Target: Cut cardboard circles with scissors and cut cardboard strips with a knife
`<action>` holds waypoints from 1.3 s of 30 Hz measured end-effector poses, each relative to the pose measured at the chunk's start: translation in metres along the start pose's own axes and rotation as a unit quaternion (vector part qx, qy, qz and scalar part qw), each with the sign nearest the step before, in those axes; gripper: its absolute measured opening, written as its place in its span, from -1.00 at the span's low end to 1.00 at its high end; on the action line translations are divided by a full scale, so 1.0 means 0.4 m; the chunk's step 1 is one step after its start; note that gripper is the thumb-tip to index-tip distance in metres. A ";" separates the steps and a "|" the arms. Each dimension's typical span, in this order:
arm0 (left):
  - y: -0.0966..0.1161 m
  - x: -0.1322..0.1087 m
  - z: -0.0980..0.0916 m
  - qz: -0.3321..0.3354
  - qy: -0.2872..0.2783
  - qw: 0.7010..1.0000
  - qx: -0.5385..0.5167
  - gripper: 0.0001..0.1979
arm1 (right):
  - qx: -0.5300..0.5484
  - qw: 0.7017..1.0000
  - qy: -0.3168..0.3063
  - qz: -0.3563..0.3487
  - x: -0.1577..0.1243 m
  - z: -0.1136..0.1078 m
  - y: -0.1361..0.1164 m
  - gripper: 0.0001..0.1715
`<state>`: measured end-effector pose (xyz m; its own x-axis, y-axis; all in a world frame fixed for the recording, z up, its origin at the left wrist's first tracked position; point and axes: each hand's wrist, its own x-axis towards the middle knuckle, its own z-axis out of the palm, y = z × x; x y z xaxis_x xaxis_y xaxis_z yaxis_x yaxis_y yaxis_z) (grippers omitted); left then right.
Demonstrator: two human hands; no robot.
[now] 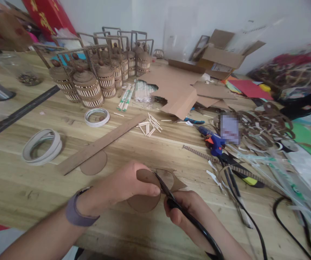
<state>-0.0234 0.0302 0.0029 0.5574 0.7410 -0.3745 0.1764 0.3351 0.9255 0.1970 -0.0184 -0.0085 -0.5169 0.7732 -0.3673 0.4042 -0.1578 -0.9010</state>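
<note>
— What's in the left hand [130,184]?
— A round brown cardboard disc [144,203], clamped between thumb and fingers at the near side of the pale wooden table [33,195].
— And the right hand [192,207]?
— It's closed around black-handled metal scissors [186,215], tips by the disc's upper edge. I can't tell whether the blades are parted.
— Anything close by?
— A second brown disc [94,165], partly covered by a long flat cardboard strip [103,142].

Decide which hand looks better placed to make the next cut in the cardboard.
Probably the right hand: it grips the scissors, whose blades sit at the edge of the cardboard, while the left hand holds that piece.
</note>
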 end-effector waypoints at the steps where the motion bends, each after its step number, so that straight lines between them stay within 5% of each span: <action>1: -0.001 0.001 -0.001 -0.003 -0.001 1.000 0.004 -0.80 | -0.001 1.000 -0.001 0.001 0.000 -0.001 -0.001 -0.09; 9: 0.003 0.004 -0.003 -0.031 0.003 1.000 0.007 -0.80 | -0.009 1.000 0.012 0.003 -0.002 0.003 -0.017 -0.09; 17: -0.009 0.006 0.000 0.015 -0.044 0.999 -0.008 -0.80 | 0.006 0.999 0.037 -0.021 0.005 0.005 -0.003 -0.09; 19: -0.013 0.006 0.000 0.003 0.002 1.000 -0.006 -0.74 | -0.007 0.997 0.071 -0.033 0.005 -0.002 -0.001 -0.12; 24: 0.023 -0.011 -0.006 0.003 0.217 0.975 -0.039 -0.63 | -0.024 0.989 0.141 -0.039 0.000 -0.016 -0.001 -0.25; 30: 0.092 -0.079 -0.050 0.114 0.323 0.939 -0.003 -0.53 | -0.139 0.953 0.261 -0.070 0.013 -0.023 0.007 -0.46; 34: 0.050 -0.122 -0.111 0.139 0.405 0.888 0.168 -0.56 | -0.311 0.895 0.317 -0.055 0.031 -0.036 0.039 -0.51; 39: -0.053 -0.143 -0.149 0.053 0.399 0.831 0.384 -0.63 | -0.438 0.838 0.323 -0.048 0.042 -0.031 0.061 -0.57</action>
<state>-0.1073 0.0156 0.0014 -0.0583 0.9953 0.0772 0.7970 -0.0001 0.6039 0.2075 -0.0015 -0.0339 -0.1774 0.9721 0.1534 0.9290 0.2169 -0.3000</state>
